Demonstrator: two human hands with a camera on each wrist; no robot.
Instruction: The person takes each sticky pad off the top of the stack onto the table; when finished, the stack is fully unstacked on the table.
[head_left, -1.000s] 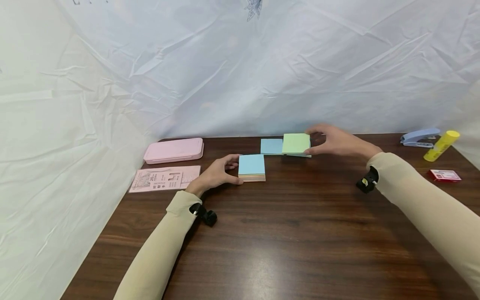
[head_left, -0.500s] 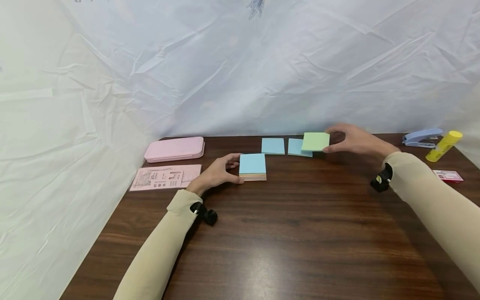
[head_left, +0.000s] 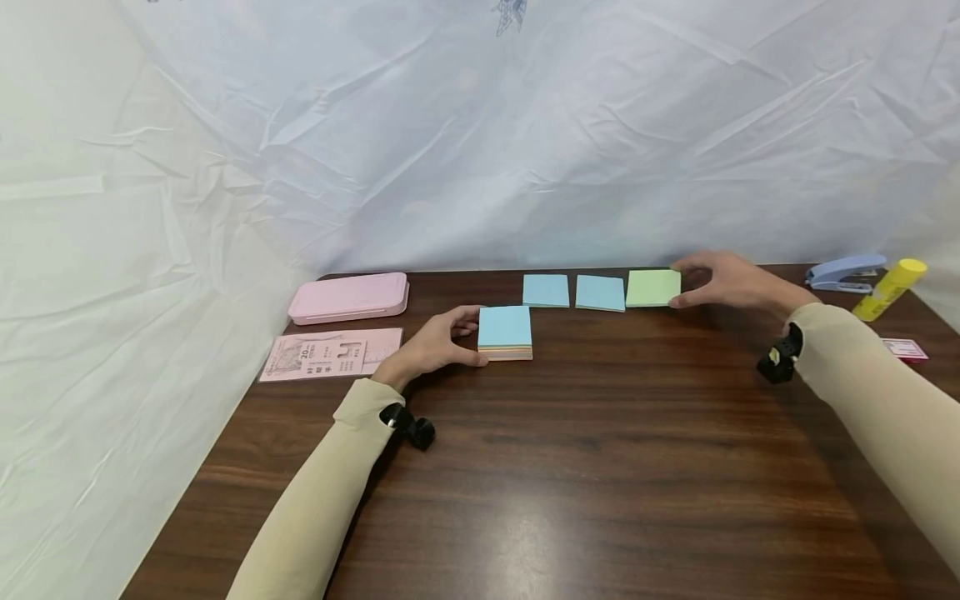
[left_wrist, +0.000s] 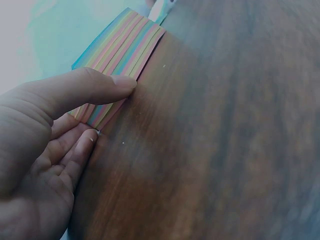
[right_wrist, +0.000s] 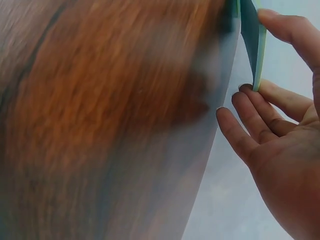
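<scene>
Green note (head_left: pixel 653 288) is being pinched at its edge by the right hand (head_left: pixel 731 281), extending the row right of two blue notes (head_left: pixel 573 292). Left hand (head_left: pixel 435 343) is gripping the pad (head_left: pixel 505 332), in front of that row, keeping it from sliding.

Pink printed card (head_left: pixel 330 356), lying on the surface beside the pink case (head_left: pixel 348 298): numeral "20" legible; remaining print too small to read. No other legible text.

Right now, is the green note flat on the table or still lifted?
Nearly down, cannot tell if flat. The green note lies beside the blue notes, but the right hand pinches its edge.
</scene>
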